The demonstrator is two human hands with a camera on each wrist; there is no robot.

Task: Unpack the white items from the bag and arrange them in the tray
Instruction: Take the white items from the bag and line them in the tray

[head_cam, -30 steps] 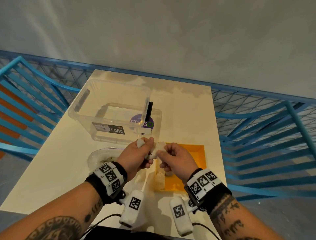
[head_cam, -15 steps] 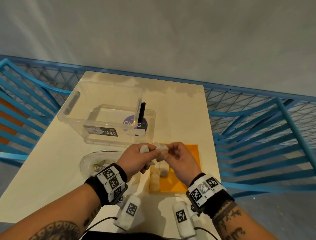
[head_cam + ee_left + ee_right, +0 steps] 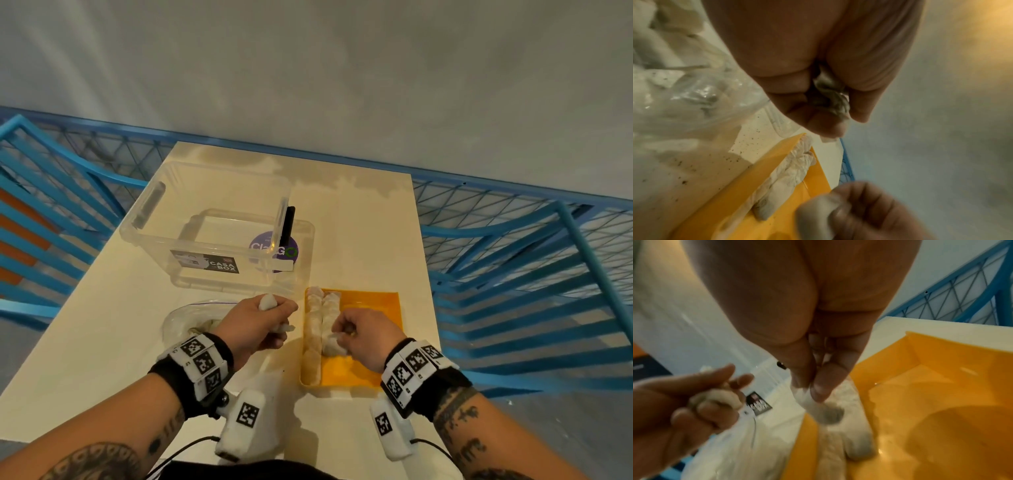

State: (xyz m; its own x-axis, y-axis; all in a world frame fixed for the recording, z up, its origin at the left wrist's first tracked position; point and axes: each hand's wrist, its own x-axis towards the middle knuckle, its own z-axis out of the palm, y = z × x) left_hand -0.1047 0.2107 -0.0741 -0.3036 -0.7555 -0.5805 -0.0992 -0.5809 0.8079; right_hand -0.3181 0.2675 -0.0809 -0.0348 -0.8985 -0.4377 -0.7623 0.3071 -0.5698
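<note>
An orange tray (image 3: 373,311) lies on the cream table, with several white rolled items (image 3: 317,315) lined up along its left side. My right hand (image 3: 346,334) pinches one white roll (image 3: 824,413) just above the near end of the second row. My left hand (image 3: 270,317) grips another white roll (image 3: 268,302) in its fist, left of the tray. Under and behind that hand lies the clear plastic bag (image 3: 191,320) with more white items inside. The left wrist view shows the crumpled roll (image 3: 830,95) in my curled fingers and the tray (image 3: 764,164) below.
A clear plastic storage box (image 3: 212,233) with a label stands behind the bag and tray. A thin black object (image 3: 287,224) stands against its right wall. Blue metal railings (image 3: 513,260) flank the table on both sides, and the grey wall is beyond.
My hands were together above the tray's far end, both on the white rolls. They have separated: the right hand went down into the tray with one roll, the left stayed left with another.
</note>
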